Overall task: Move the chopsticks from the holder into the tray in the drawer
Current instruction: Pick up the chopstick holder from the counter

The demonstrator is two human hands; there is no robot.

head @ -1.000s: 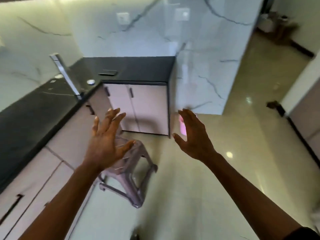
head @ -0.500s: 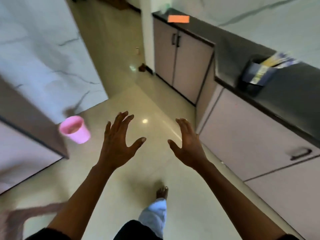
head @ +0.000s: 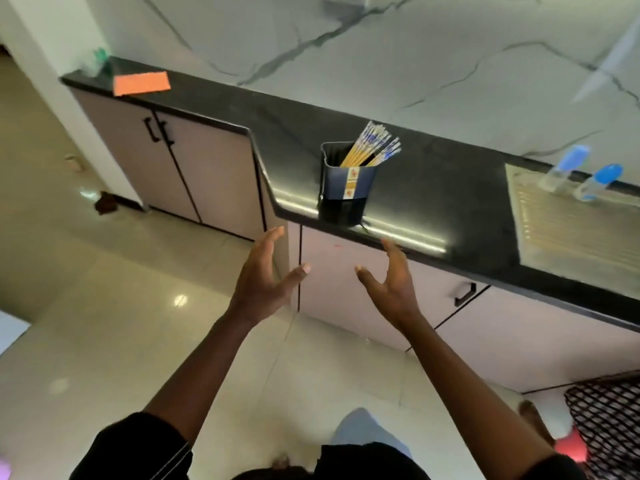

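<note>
A dark blue holder (head: 348,180) stands near the front edge of the black countertop (head: 450,188). Several chopsticks (head: 372,147) with yellow shafts and blue-white tops lean to the right inside it. My left hand (head: 266,278) and my right hand (head: 393,282) are raised side by side in front of the closed drawer front (head: 349,282) below the holder. Both have spread fingers and hold nothing. The drawer's inside and any tray are hidden.
A black drawer handle (head: 464,294) sits right of my right hand. Cabinet doors (head: 187,168) stand at the left. An orange pad (head: 141,83) lies far left on the counter. A steel sink drainboard (head: 575,233) with two blue-capped bottles (head: 583,174) is at the right.
My view has swung from the other kitchen side to this counter, and the holder with chopsticks is now straight ahead and close. Both hands stay raised and empty.
</note>
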